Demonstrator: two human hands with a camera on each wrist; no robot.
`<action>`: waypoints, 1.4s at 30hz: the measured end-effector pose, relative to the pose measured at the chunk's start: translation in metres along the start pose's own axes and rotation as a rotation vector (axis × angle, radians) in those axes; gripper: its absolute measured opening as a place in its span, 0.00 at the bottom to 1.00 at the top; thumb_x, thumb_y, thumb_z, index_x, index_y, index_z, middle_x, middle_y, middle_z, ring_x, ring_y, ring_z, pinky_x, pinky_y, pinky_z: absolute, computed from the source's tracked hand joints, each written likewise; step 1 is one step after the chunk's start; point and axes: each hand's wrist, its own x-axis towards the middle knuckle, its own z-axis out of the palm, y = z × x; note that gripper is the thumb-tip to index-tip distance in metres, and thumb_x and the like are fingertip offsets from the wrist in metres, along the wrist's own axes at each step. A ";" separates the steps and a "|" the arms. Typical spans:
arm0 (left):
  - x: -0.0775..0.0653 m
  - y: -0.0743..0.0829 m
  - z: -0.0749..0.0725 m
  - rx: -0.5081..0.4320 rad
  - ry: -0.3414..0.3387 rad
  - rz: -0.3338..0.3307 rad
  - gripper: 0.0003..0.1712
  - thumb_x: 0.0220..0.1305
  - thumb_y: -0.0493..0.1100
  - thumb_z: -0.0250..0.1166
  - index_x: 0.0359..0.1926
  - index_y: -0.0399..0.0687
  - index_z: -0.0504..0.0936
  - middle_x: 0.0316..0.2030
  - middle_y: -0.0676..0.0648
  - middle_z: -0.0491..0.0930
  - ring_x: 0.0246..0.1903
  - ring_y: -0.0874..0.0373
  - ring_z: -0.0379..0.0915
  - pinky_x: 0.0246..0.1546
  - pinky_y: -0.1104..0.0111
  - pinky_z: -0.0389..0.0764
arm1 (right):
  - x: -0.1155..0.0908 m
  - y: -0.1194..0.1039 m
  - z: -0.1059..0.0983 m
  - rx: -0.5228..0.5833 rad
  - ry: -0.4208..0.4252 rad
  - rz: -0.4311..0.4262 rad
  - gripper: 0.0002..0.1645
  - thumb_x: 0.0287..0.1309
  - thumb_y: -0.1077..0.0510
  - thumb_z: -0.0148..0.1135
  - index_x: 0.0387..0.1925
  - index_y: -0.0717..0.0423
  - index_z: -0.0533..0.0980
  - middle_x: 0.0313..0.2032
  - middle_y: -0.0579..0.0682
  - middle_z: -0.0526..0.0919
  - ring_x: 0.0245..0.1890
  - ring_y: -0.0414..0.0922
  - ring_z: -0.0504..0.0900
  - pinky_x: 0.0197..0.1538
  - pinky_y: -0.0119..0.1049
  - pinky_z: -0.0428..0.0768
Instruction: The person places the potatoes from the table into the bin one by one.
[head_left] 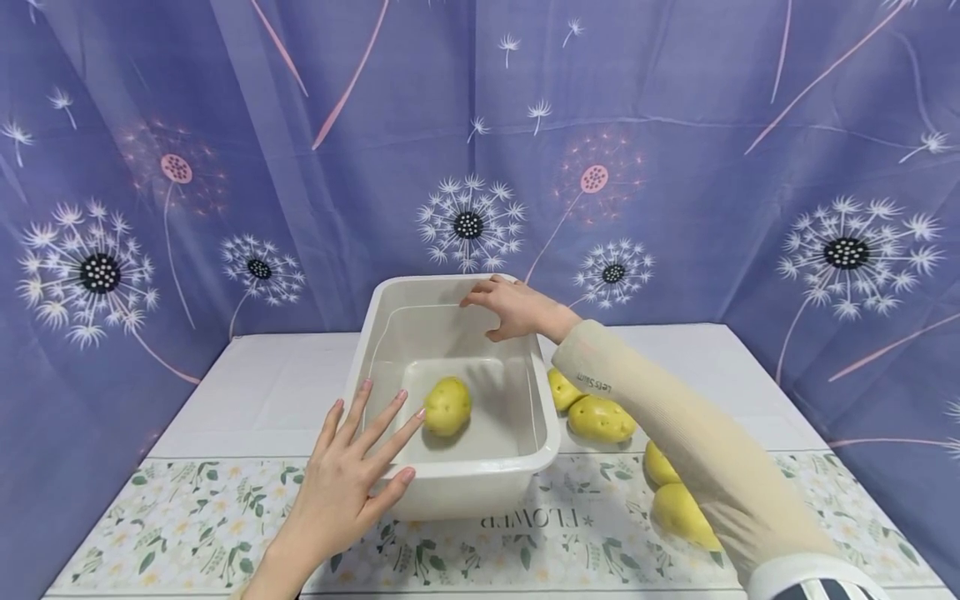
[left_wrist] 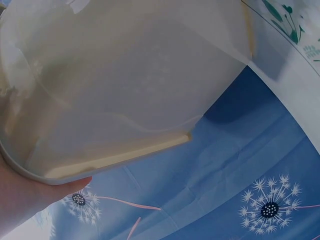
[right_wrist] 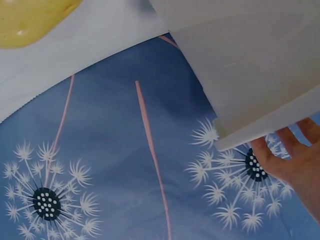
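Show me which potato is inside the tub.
The lone potato lying in the white tub; the other visible potatoes lie outside it, on the table to the right.

a small curtained nook, kind of room unclear: purple dandelion-print drapes (head_left: 367,200) around a flower-patterned tablecloth (head_left: 195,517)

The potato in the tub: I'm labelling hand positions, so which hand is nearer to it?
Left. The left hand spreads over the tub's near left corner, beside the potato in the head view; the right hand is at the far right corner, farther off.
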 end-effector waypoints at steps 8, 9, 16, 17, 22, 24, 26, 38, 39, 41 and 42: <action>0.000 0.000 0.000 -0.005 0.001 0.003 0.29 0.65 0.63 0.37 0.63 0.63 0.62 0.66 0.52 0.57 0.67 0.42 0.44 0.65 0.47 0.44 | -0.008 -0.006 -0.004 -0.026 0.048 -0.048 0.34 0.41 0.53 0.66 0.55 0.49 0.70 0.55 0.52 0.72 0.55 0.52 0.67 0.53 0.52 0.71; 0.000 0.000 0.000 -0.004 -0.002 0.001 0.29 0.65 0.64 0.37 0.64 0.64 0.61 0.67 0.53 0.56 0.67 0.42 0.44 0.66 0.48 0.43 | -0.010 -0.006 -0.004 -0.033 0.056 -0.055 0.33 0.41 0.53 0.66 0.54 0.49 0.70 0.55 0.53 0.72 0.55 0.53 0.67 0.53 0.52 0.71; 0.000 0.000 0.000 -0.005 0.001 0.006 0.29 0.65 0.63 0.37 0.63 0.63 0.62 0.65 0.50 0.60 0.68 0.44 0.43 0.67 0.51 0.40 | -0.021 -0.007 -0.007 -0.050 0.055 -0.053 0.32 0.44 0.52 0.65 0.55 0.48 0.70 0.56 0.53 0.71 0.56 0.52 0.65 0.51 0.55 0.71; 0.000 0.000 0.000 -0.007 0.003 0.008 0.29 0.65 0.63 0.37 0.63 0.63 0.62 0.65 0.49 0.60 0.68 0.43 0.43 0.67 0.51 0.40 | -0.022 -0.008 -0.007 -0.047 0.052 -0.048 0.32 0.45 0.52 0.64 0.55 0.48 0.70 0.57 0.53 0.70 0.56 0.52 0.65 0.51 0.55 0.71; 0.000 -0.002 0.000 -0.008 0.005 0.013 0.29 0.65 0.63 0.37 0.63 0.63 0.62 0.65 0.49 0.61 0.67 0.43 0.44 0.68 0.52 0.39 | -0.030 -0.010 -0.010 -0.033 0.058 -0.052 0.31 0.46 0.52 0.64 0.55 0.47 0.70 0.57 0.53 0.70 0.57 0.52 0.64 0.50 0.55 0.71; 0.000 -0.002 0.000 -0.009 0.005 0.014 0.29 0.65 0.64 0.37 0.63 0.63 0.63 0.65 0.49 0.60 0.67 0.43 0.45 0.68 0.52 0.39 | -0.032 -0.011 -0.011 -0.041 0.069 -0.064 0.31 0.45 0.51 0.64 0.55 0.47 0.70 0.57 0.53 0.70 0.57 0.51 0.64 0.48 0.53 0.72; 0.000 -0.002 0.000 -0.011 0.003 0.015 0.29 0.65 0.64 0.37 0.63 0.63 0.63 0.65 0.50 0.60 0.67 0.43 0.44 0.68 0.53 0.38 | -0.035 -0.011 -0.011 -0.053 0.083 -0.078 0.31 0.45 0.51 0.65 0.54 0.48 0.70 0.56 0.53 0.70 0.56 0.51 0.65 0.45 0.50 0.74; 0.001 -0.004 -0.002 -0.021 0.001 0.029 0.30 0.65 0.64 0.37 0.63 0.60 0.63 0.65 0.49 0.60 0.67 0.43 0.44 0.69 0.56 0.33 | -0.049 -0.015 -0.013 -0.098 0.122 -0.112 0.31 0.45 0.50 0.65 0.54 0.47 0.70 0.56 0.54 0.70 0.54 0.51 0.67 0.37 0.44 0.73; 0.001 -0.003 -0.002 -0.020 0.003 0.030 0.30 0.65 0.64 0.37 0.63 0.60 0.64 0.65 0.49 0.60 0.67 0.43 0.45 0.69 0.55 0.34 | -0.050 -0.015 -0.013 -0.106 0.123 -0.113 0.31 0.45 0.50 0.65 0.55 0.47 0.70 0.56 0.54 0.70 0.54 0.51 0.67 0.36 0.43 0.73; 0.001 -0.003 -0.002 -0.022 0.004 0.032 0.30 0.65 0.64 0.37 0.63 0.60 0.64 0.65 0.49 0.60 0.67 0.43 0.45 0.69 0.55 0.35 | -0.053 -0.016 -0.013 -0.113 0.126 -0.113 0.31 0.45 0.49 0.64 0.55 0.47 0.70 0.56 0.54 0.70 0.54 0.51 0.67 0.36 0.43 0.73; 0.001 -0.003 -0.002 -0.023 0.004 0.031 0.30 0.65 0.64 0.37 0.63 0.60 0.64 0.65 0.50 0.59 0.67 0.43 0.45 0.68 0.55 0.35 | -0.054 -0.017 -0.013 -0.118 0.127 -0.115 0.31 0.45 0.49 0.64 0.55 0.46 0.69 0.56 0.54 0.70 0.54 0.51 0.67 0.36 0.43 0.74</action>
